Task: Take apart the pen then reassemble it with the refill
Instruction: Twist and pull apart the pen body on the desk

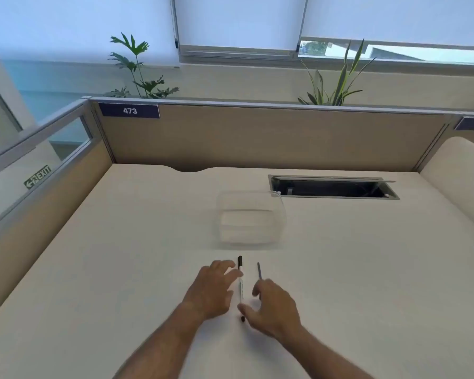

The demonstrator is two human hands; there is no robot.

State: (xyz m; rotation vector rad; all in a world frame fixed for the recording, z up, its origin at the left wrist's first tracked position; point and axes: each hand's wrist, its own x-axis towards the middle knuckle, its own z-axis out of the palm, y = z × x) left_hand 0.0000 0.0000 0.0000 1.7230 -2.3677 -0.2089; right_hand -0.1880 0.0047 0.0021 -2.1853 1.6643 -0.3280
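pen [240, 285] lower centre of frame, flat on desk [121, 255], refill [259, 270] just right | left hand [214, 288] fingers relaxed at barrel, right hand [271, 305] loosely spread, neither grasping | likely light, stiff, smooth, rolls; pinch both barrel ends

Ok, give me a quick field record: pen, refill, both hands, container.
pen: whole, flat on the desk, between the hands
refill: loose, right of pen, near end hidden by right hand
left hand: open, fingertips at pen
right hand: open, thumb at pen's near end
clear container: behind pen, apart from it
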